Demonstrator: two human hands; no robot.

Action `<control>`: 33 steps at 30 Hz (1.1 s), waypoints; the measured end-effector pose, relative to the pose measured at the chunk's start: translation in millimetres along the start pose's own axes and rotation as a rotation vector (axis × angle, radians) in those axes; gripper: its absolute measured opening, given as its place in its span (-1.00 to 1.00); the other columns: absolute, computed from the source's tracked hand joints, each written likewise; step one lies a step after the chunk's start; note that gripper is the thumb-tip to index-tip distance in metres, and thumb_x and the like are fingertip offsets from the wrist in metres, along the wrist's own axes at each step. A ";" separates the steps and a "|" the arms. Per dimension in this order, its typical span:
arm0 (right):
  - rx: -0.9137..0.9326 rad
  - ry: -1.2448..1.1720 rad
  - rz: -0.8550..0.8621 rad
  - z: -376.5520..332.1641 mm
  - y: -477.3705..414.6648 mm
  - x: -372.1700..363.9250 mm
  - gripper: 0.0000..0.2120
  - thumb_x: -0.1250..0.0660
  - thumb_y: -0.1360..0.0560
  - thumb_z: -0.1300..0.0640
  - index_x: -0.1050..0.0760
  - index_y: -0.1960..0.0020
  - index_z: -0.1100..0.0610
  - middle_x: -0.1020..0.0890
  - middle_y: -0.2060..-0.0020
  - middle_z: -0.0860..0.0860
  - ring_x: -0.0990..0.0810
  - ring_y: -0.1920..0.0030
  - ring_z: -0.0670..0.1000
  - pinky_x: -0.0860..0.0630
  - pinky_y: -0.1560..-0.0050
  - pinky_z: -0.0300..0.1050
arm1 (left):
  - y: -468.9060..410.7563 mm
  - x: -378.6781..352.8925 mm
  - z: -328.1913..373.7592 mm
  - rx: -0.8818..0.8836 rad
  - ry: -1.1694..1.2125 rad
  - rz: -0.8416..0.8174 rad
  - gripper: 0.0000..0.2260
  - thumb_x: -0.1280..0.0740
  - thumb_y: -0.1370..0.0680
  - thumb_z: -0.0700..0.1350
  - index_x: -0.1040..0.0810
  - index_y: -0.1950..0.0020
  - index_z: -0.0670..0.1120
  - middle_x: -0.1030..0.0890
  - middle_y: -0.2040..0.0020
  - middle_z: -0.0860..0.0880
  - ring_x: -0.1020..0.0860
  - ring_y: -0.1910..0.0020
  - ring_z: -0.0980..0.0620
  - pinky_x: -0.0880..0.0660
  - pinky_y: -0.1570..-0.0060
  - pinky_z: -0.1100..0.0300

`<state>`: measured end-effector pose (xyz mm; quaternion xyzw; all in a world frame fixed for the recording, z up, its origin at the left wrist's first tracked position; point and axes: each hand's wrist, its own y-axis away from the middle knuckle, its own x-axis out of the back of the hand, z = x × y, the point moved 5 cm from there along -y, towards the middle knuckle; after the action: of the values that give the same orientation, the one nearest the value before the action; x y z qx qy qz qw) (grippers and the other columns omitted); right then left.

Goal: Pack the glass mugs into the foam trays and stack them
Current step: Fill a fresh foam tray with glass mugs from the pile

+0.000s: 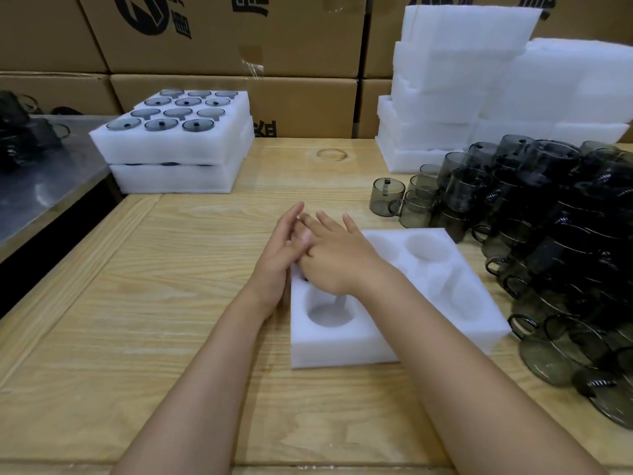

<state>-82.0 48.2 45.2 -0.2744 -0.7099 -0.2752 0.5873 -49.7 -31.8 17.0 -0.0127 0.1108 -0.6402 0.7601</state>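
Observation:
A white foam tray with round pockets lies on the wooden table in front of me. The pockets that show hold nothing. My right hand is stretched flat over the tray's far left part, fingers straight. My left hand stands on edge at the tray's left side, its fingers straight and touching the right hand's fingers. Neither hand holds anything. A large heap of smoky grey glass mugs sits to the right of the tray. Two stacked foam trays at the back left are filled with mugs.
A tall pile of foam trays stands at the back right. Cardboard boxes line the back. A metal counter with more dark glassware borders the table on the left. Bare wood lies left of my hands.

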 end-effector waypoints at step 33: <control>-0.900 0.437 0.474 166.7 167.3 62.8 -0.68 -0.33 -0.51 0.06 -0.52 -0.05 0.34 -0.43 -0.06 0.31 -0.31 -0.11 0.30 -0.30 -0.02 0.13 | -2.8 4.4 -7.9 0.116 0.085 -0.003 -0.45 -0.34 -0.30 -0.25 -0.47 -0.28 0.05 -0.64 0.11 -0.09 -0.61 0.13 -0.06 -0.55 0.15 0.14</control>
<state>-86.5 288.1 92.0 -0.5871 -0.3025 -0.4622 0.5918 -53.3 -35.6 9.1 0.0584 0.1054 -0.6469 0.7530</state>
